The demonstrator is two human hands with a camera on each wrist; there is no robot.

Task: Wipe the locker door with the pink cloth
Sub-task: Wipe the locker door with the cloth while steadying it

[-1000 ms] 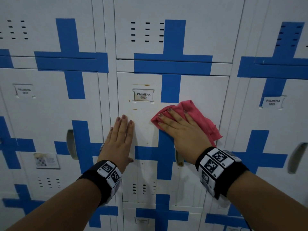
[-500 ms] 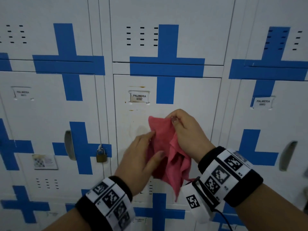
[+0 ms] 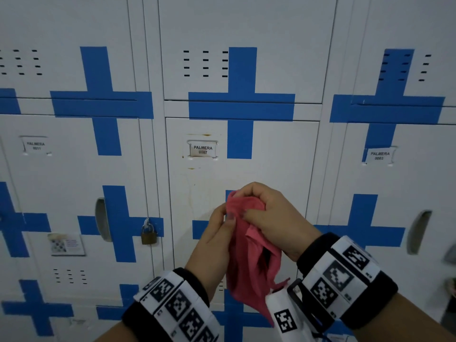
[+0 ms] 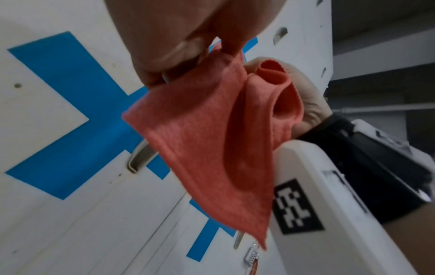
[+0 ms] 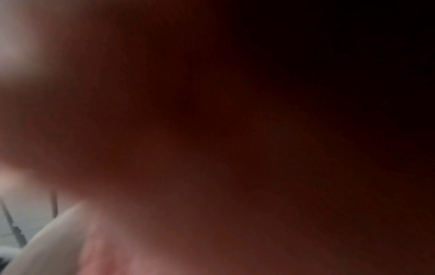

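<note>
Both hands hold the pink cloth [image 3: 249, 245] up in front of the locker door [image 3: 278, 174], off its surface: the left hand [image 3: 214, 240] pinches one upper edge between thumb and fingers, and the right hand [image 3: 269, 218] is curled over the bunched top, while the rest hangs in loose folds between the wrists. It looks light, soft and floppy, so it will sag and crumple wherever it is unsupported. Folding it into a flat pad and pressing it under a spread palm would probably wipe better than gripping a corner.
</note>
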